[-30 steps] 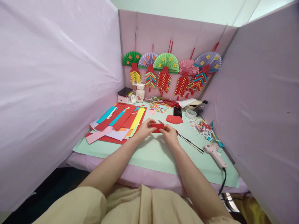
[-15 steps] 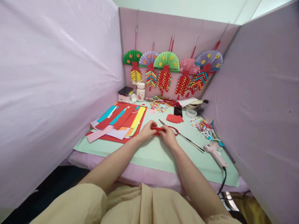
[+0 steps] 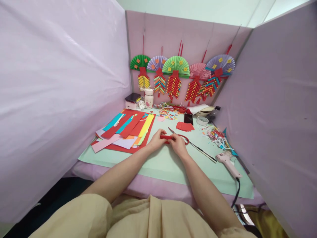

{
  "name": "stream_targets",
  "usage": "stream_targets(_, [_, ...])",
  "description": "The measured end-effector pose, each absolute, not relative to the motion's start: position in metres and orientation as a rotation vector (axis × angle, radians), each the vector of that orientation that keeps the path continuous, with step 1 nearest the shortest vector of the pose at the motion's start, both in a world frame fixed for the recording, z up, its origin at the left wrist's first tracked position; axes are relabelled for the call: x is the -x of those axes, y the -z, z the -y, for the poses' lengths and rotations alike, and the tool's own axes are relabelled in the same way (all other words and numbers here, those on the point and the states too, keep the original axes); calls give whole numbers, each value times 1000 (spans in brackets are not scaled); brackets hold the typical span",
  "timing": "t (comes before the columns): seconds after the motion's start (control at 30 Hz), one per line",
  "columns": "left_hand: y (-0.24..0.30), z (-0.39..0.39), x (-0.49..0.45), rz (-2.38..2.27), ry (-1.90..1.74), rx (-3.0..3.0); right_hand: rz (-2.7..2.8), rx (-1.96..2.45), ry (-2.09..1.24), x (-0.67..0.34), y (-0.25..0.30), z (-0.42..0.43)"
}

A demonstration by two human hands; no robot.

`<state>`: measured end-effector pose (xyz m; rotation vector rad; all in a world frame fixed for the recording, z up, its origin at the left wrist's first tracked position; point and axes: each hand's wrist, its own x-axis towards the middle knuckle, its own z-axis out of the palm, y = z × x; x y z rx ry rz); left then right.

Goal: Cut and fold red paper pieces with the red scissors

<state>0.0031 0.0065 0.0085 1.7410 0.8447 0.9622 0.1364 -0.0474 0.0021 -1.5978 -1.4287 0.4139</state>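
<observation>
Between my two hands, above the pale green table sheet, is a narrow piece of red paper [image 3: 167, 137], folded or rolled. My left hand [image 3: 158, 140] pinches its left end, and my right hand [image 3: 177, 144] grips the right end. The fingertips partly hide the paper, so its exact shape cannot be made out. Just beyond my right hand lie red-handled scissors [image 3: 185, 140], with their blade pointing up and left. A thin dark rod [image 3: 203, 151] runs from there toward the lower right. Behind the scissors sits a small pile of red paper squares [image 3: 185, 126].
Coloured paper strips [image 3: 131, 127] lie at the left on red sheets. A glue gun [image 3: 229, 165] with a cord, paper scraps [image 3: 219, 136] and a tape roll [image 3: 202, 120] are at the right. A phone [image 3: 188, 118] and bottle [image 3: 149, 98] stand farther back, below hanging paper fans [image 3: 176, 66].
Both hands stay in nearly the same place on the red paper, with only slight finger movement. The paper looks a little narrower. The view has shifted slightly.
</observation>
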Motion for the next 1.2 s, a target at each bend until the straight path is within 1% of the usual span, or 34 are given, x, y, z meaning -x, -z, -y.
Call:
stream_targets(0.1, [-7,-8,-3,-840,-1001,-1696,1433,1577,-389,-137,-1,47])
stream_targets(0.3, [-4,-13,-2,-872,-983,-1737,1478,1672,-297,-139,2,46])
stream_targets(0.5, [-2,-14,0,-888,-964,-1793,1504,1744,-258,-138,-1,49])
stream_targets(0.6, [-2,-15,1,-889,-938,-1813,1519,1776,-293,-137,-3,50])
stream_targets(0.73, [-8,-13,1,-842,-955,-1697,1461,1709,-272,-138,-5,51])
stream_targets(0.8, [-13,-10,1,-756,-945,-1535,1369,1595,-345,-139,-6,51])
stream_targets(0.97, [-20,-2,4,-583,-826,-1155,1032,1304,-705,-143,-11,51])
stream_targets(1.07, [-20,2,3,-593,-836,-1083,909,1202,-825,-142,-14,52])
stream_targets(1.2, [-17,4,-2,-677,-951,-1119,869,1160,-910,-139,-14,54])
